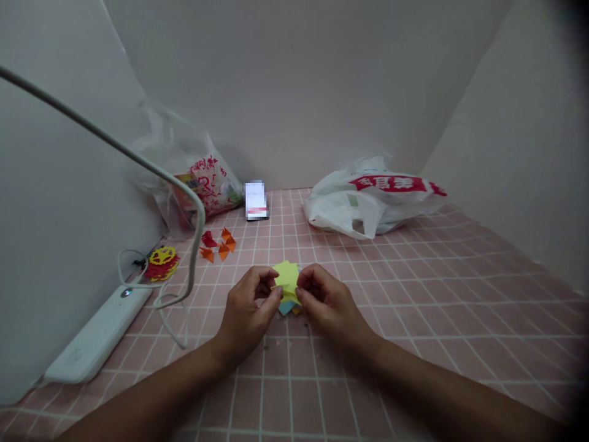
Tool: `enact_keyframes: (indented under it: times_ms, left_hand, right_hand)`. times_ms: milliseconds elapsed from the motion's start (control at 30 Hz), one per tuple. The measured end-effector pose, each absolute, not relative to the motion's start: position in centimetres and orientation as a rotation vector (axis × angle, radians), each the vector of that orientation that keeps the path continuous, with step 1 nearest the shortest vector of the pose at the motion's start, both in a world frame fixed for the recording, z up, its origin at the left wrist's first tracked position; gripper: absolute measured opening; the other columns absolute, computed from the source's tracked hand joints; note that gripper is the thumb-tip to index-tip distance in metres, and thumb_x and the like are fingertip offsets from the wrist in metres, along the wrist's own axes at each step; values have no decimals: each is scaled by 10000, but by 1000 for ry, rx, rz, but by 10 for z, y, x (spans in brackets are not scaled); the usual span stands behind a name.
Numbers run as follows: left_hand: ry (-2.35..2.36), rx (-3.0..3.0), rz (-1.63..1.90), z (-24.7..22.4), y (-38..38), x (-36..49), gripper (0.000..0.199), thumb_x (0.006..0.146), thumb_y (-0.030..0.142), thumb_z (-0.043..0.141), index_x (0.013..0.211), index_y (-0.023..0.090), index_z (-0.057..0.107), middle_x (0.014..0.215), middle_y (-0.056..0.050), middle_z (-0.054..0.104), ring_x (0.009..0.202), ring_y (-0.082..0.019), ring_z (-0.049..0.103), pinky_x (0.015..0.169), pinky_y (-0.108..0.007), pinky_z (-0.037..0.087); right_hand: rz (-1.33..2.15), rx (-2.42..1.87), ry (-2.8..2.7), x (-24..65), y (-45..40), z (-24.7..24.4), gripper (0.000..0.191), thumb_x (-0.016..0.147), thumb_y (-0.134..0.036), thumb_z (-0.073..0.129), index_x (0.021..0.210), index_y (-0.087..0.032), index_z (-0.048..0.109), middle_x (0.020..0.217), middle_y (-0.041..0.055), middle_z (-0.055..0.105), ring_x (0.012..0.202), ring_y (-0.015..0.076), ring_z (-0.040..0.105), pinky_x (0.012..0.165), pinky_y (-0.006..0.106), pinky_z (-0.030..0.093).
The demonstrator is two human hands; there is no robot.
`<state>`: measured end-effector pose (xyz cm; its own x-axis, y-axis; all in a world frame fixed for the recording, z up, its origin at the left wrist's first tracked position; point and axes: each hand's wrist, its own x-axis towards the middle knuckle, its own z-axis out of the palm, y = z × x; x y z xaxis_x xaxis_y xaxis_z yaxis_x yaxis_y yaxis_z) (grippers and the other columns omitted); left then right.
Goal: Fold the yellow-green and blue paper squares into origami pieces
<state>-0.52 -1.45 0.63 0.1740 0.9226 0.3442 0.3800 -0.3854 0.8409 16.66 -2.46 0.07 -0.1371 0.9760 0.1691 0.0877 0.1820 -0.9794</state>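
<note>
A small yellow sheet of paper [287, 276] is pinched between my two hands at the middle of the view, its near edge bent or folded up. My left hand [251, 310] grips its left side between thumb and fingers. On the right side, my right hand [334, 304] holds it the same way. Below the sheet, partly hidden, are a light blue paper [286, 307] and a bit of orange paper [296, 311]. Several folded orange paper pieces [223, 251] and a dark red one [208, 239] lie farther off to the left.
A pink checked cloth [276, 405] covers the surface. Plastic bags [216, 184] stand back left, and a white bag [340, 205] lies back right. A phone [256, 199] leans between them. At left are red and yellow cutouts [162, 264], a white power bank [99, 334] and a looping cable [199, 245].
</note>
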Motion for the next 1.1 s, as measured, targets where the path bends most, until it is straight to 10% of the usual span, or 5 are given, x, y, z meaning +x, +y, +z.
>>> enact_keyframes:
  times_ms: [1100]
  left_hand:
    - [1204,2064,1184,7,-11,-8,86,874,141,622,805,173,582,781,-7,597,693,-134,592,631,-250,490]
  right_hand:
    - [1074,-1060,-1445,170,-25,3,124,948,-292,498,907,-197,564,735,-14,534,629,122,499,554,242,408]
